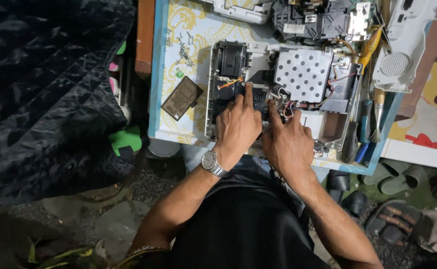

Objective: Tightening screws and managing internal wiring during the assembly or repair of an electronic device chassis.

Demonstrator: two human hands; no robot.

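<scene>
Near edge of the table: two hands inside one opened device, its cover off so the parts lie bare. Left hand, wristwatch on it, holds nothing, forefinger pressed on a dark part. Right hand likewise, fingers curled at the wires. Left: one brown board. Right edge: tools. Far edge: screws, a second black unit.

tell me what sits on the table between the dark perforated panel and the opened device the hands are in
In the head view, only bare patterned tabletop separates the dark perforated panel from the opened device; the panel's right corner nearly reaches the casing.
</scene>
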